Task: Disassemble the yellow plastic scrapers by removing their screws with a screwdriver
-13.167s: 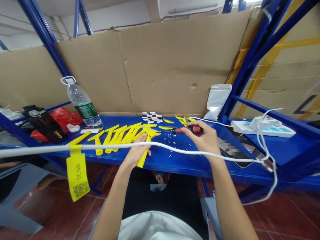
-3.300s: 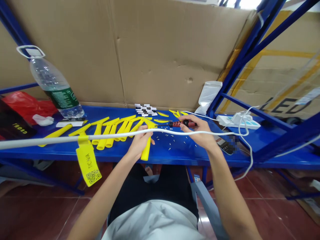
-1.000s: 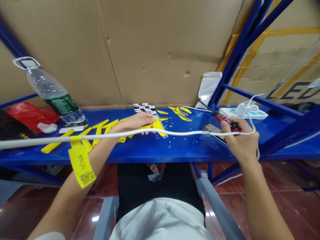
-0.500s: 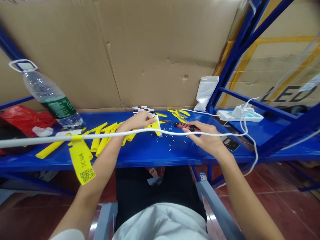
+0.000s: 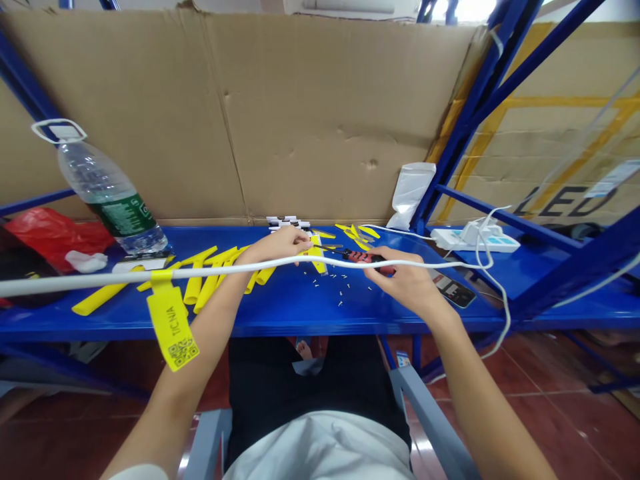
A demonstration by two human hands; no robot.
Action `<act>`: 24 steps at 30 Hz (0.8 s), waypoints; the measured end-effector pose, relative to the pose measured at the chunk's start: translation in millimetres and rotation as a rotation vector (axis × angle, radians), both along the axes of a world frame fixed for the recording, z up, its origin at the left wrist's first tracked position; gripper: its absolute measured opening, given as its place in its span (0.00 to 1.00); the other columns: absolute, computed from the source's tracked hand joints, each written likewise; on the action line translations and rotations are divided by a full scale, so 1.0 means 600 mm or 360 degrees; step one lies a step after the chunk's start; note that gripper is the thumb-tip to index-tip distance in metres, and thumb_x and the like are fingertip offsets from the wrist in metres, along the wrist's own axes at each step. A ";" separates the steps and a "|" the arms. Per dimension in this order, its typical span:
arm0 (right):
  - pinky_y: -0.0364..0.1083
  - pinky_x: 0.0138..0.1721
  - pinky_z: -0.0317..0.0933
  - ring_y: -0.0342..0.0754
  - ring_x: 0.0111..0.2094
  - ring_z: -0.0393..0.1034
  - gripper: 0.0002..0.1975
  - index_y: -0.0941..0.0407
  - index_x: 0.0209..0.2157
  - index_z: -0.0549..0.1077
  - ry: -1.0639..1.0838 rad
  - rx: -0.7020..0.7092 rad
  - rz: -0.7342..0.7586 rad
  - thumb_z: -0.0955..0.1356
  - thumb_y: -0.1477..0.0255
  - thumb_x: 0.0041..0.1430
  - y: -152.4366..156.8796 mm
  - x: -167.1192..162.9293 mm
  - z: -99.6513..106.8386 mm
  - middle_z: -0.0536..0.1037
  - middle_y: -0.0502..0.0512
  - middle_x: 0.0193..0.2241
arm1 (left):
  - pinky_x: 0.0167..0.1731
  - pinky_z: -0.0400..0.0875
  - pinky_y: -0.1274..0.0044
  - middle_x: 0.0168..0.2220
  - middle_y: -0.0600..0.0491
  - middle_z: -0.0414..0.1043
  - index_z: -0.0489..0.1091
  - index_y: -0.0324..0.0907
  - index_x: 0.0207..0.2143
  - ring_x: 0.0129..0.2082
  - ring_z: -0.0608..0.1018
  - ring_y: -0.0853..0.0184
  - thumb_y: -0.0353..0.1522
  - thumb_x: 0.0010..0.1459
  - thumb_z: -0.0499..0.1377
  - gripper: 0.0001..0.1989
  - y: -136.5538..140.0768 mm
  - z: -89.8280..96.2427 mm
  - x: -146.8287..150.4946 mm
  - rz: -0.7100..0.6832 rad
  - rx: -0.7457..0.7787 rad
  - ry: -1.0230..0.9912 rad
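Note:
My right hand (image 5: pixel 403 277) is wrapped around the red and black handle of a screwdriver (image 5: pixel 359 257). Its dark shaft points left, and the tip is at the fingers of my left hand (image 5: pixel 285 244). Those fingers are pinched together over a flat yellow piece (image 5: pixel 317 263); whatever is between them is too small to make out. Small screws (image 5: pixel 341 293) lie scattered on the blue shelf just below the screwdriver. Thin yellow pieces (image 5: pixel 356 235) lie behind it. Several yellow tubular handle-like parts (image 5: pixel 204 291) lie left of my left forearm, partly hidden by it.
A white cable with a yellow tag (image 5: pixel 173 328) crosses in front of both arms. On the blue shelf (image 5: pixel 280 310) stand a large water bottle (image 5: pixel 117 200) and a red bag (image 5: pixel 57 237) at left. A power strip (image 5: pixel 475 240) and a phone (image 5: pixel 454 291) lie at right. Cardboard (image 5: pixel 310 120) stands behind.
The screwdriver in my right hand has moved left, bringing its tip to my left fingers. My left hand stays at about the same spot. The view has tilted up slightly.

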State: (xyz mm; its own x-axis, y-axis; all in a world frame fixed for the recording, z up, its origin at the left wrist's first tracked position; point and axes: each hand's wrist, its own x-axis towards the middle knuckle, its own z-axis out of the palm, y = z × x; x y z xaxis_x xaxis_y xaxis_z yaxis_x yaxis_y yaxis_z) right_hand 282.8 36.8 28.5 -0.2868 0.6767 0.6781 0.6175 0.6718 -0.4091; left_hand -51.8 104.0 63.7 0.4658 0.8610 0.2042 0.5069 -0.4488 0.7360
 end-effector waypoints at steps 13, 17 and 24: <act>0.55 0.44 0.84 0.57 0.38 0.88 0.12 0.53 0.49 0.86 -0.0091 0.0312 -0.0003 0.73 0.61 0.75 -0.011 -0.011 -0.003 0.91 0.59 0.43 | 0.28 0.60 0.72 0.25 0.53 0.73 0.74 0.44 0.30 0.23 0.71 0.65 0.43 0.71 0.66 0.17 -0.002 0.005 0.000 -0.0003 0.0008 0.0228; 0.56 0.45 0.83 0.58 0.41 0.88 0.10 0.53 0.50 0.85 -0.0159 0.0329 0.0025 0.74 0.63 0.75 -0.015 -0.008 0.004 0.90 0.59 0.43 | 0.31 0.63 0.73 0.28 0.53 0.77 0.75 0.44 0.34 0.27 0.74 0.64 0.42 0.69 0.67 0.14 0.001 0.004 0.003 -0.0022 0.0034 0.0200; 0.54 0.46 0.81 0.57 0.41 0.86 0.13 0.53 0.54 0.81 -0.0048 0.0305 -0.0085 0.77 0.67 0.70 -0.027 -0.029 0.016 0.89 0.62 0.48 | 0.38 0.78 0.71 0.39 0.50 0.84 0.78 0.43 0.42 0.35 0.84 0.61 0.40 0.66 0.71 0.11 0.013 -0.009 0.009 -0.0095 0.0072 -0.0089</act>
